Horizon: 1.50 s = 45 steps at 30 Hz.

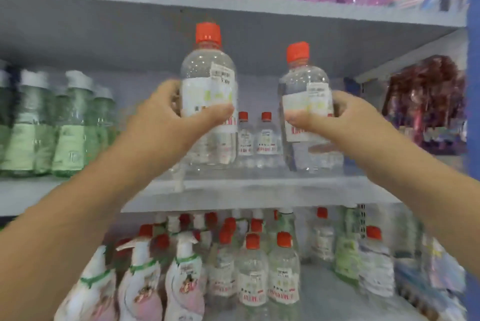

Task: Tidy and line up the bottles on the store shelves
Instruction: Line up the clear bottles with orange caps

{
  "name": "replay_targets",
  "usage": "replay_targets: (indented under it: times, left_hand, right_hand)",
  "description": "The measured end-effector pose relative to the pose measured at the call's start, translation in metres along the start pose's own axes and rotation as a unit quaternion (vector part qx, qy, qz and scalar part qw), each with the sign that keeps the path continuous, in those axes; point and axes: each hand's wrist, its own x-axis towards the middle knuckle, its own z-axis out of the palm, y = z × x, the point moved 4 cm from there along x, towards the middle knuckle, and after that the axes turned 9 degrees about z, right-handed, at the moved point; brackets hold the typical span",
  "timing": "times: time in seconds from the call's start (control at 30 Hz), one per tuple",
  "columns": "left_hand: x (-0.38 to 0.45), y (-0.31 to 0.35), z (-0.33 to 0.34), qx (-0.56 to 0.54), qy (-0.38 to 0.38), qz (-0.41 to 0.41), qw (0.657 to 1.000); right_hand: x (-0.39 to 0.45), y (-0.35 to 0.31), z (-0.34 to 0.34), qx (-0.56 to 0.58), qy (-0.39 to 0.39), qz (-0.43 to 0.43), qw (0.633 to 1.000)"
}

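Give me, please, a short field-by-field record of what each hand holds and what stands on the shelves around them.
left hand: grips the left clear bottle, red cap, white label
right hand: grips the right clear bottle, red cap, tilted slightly
middle shelf: two small red-capped bottles at the back, between the held ones
left of the middle shelf: green bottles with grey caps
lower shelf: red-capped clear bottles and pink pump bottles
image: blurred, label text unreadable
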Motion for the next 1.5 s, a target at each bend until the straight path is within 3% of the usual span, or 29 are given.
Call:
replay_targets:
  times: [0.1, 0.27, 0.47, 0.73, 0.9, 1.07, 1.23, 1.5]
  left_hand:
    - [0.028, -0.008, 0.032, 0.094, -0.04, -0.061, 0.993]
    - [0.049, -0.052, 0.066, 0.147, -0.126, -0.135, 0.972]
    - [0.072, -0.093, 0.076, 0.187, -0.2, -0.16, 0.948]
    - [0.121, -0.071, 0.071, 0.281, -0.188, -0.064, 0.939]
    - [0.143, -0.082, 0.076, 0.354, -0.254, -0.03, 0.899]
    - [0.158, -0.102, 0.075, 0.374, -0.276, -0.009, 0.885]
    - [0.162, -0.115, 0.081, 0.367, -0.275, 0.021, 0.888]
    - [0.165, -0.125, 0.082, 0.361, -0.262, 0.036, 0.894]
  right_hand:
    - [0.035, 0.026, 0.007, 0.014, -0.01, 0.027, 0.999]
    - [0.075, 0.076, 0.032, -0.021, -0.046, 0.067, 0.996]
    - [0.115, 0.091, 0.055, -0.129, -0.102, 0.083, 0.983]
    - [0.151, 0.095, 0.091, -0.28, -0.133, 0.114, 0.944]
    - [0.163, 0.078, 0.093, -0.326, -0.241, 0.113, 0.907]
    - [0.197, 0.037, 0.073, -0.285, -0.245, 0.04, 0.926]
    - [0.216, 0.04, 0.089, -0.262, -0.293, 0.057, 0.918]
    - [0.23, 0.064, 0.106, -0.278, -0.189, 0.013, 0.942]
